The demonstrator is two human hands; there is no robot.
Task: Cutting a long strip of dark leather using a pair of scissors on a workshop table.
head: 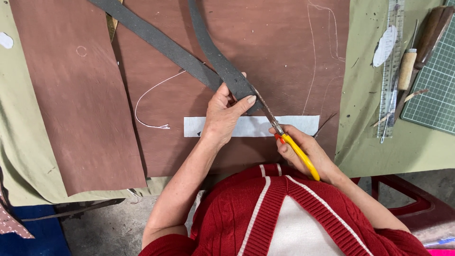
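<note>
Closest in, the right hand (308, 151) grips yellow-handled scissors (289, 142), blades biting into a dark grey strip (222, 66). The left hand (225, 114) pinches that strip just beside the blades, above a white paper strip (256, 126) on brown sheets (71, 95). Further right lie a clear ruler (391, 61), wooden-handled tools (407, 68) and a green cutting mat (433, 90).

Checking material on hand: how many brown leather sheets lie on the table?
2: one brown sheet at the left, one larger brown sheet in the middle under the hands. More could lie hidden underneath.
</note>
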